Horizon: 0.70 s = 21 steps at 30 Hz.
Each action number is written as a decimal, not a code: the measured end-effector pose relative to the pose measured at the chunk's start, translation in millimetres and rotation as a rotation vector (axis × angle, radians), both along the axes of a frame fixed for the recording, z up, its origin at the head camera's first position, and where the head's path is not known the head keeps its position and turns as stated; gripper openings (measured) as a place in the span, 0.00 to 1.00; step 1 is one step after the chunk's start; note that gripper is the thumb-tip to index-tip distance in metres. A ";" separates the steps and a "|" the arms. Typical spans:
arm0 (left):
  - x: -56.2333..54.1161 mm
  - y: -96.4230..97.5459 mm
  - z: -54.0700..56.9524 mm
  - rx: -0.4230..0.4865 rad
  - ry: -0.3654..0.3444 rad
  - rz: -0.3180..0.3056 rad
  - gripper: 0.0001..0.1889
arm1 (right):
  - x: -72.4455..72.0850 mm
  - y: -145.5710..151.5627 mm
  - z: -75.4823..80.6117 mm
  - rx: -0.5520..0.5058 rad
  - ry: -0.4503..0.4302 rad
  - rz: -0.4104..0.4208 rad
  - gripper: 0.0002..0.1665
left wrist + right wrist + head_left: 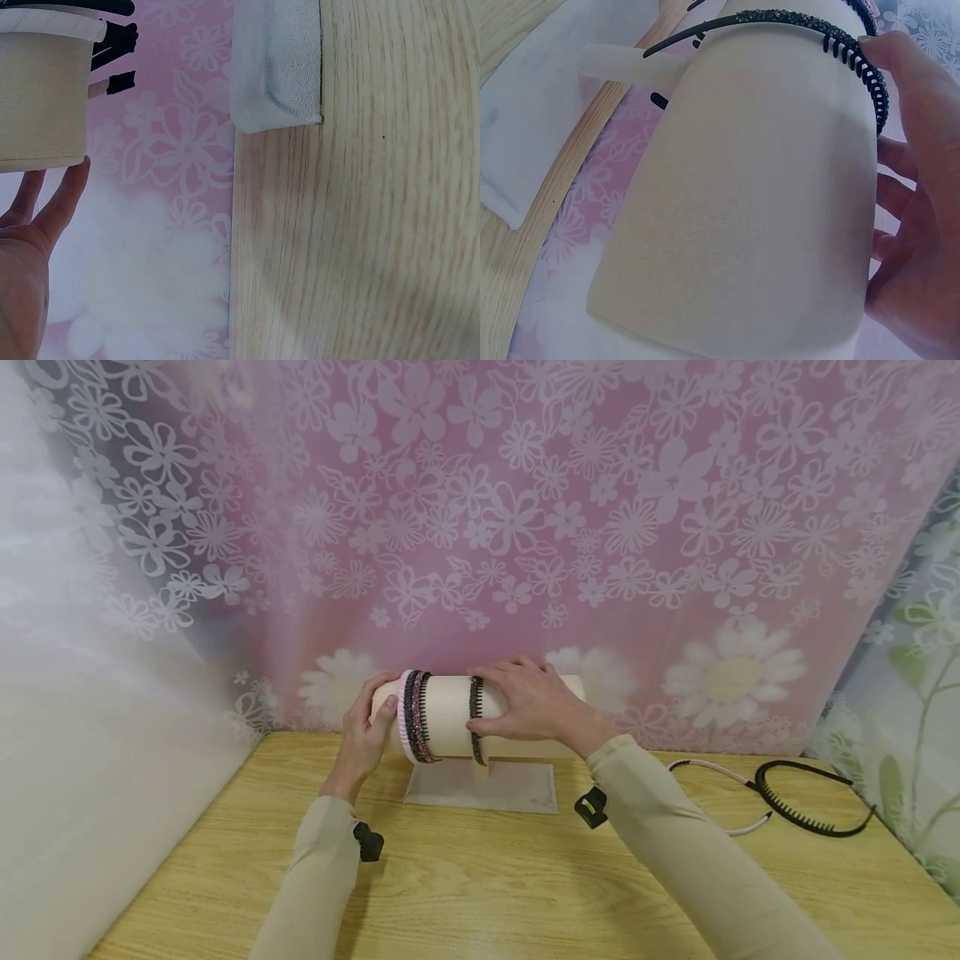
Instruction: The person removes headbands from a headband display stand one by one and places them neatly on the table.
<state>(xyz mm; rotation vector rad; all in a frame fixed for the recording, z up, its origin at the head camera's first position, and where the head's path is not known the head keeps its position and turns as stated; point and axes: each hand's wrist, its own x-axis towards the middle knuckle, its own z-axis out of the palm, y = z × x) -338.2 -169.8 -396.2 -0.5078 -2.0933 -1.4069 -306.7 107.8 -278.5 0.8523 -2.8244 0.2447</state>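
A cream roll-shaped headband stand (pixel 448 718) lies crosswise on a post above a pale flat base (pixel 517 787). My left hand (pixel 362 739) holds the roll's left end, thumb in front and fingers over the top. Beside it, a light pink headband (pixel 406 718) and glittery dark and reddish headbands (pixel 418 714) sit close together. Farther right, my right hand (pixel 534 700) grips a black toothed headband (pixel 476 697) around the roll, thumb on its front and fingers at its top. This headband (pixel 780 16) has a beaded surface and bare tips in the right wrist view.
On the wooden table (pixel 465 877), a pink headband (pixel 708 763) and a black toothed headband (pixel 813 828) lie at the right, touching each other. A pink flowered curtain (pixel 480 527) hangs right behind the stand. White sheeting (pixel 112 735) borders the left side.
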 end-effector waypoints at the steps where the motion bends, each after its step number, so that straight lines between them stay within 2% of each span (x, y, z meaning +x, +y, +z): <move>1: 0.0 0.1 0.1 -0.001 0.002 0.002 0.19 | 0.0 0.5 0.1 0.003 0.000 0.000 0.50; 8: -0.2 0.4 -0.2 0.001 0.002 -0.004 0.19 | 0.8 4.4 0.1 0.009 -0.012 -0.007 0.51; 10: 7.5 3.4 7.3 0.000 -0.001 -0.007 0.20 | 1.1 5.5 0.0 0.008 -0.015 -0.011 0.51; 14: 8.1 3.3 8.1 -0.007 -0.003 -0.001 0.20 | 0.7 8.0 -1.2 0.006 -0.013 -0.015 0.50; 15: 7.8 3.0 7.9 -0.011 -0.003 0.002 0.19 | 0.9 8.5 -1.2 0.005 -0.013 -0.014 0.51; 17: 0.0 -0.1 0.3 -0.011 0.001 0.005 0.19 | 1.1 9.7 -1.5 0.004 -0.010 -0.010 0.51; 21: 0.3 -0.3 -0.3 -0.017 0.004 0.008 0.19 | 2.2 11.8 -1.2 0.001 -0.003 -0.005 0.51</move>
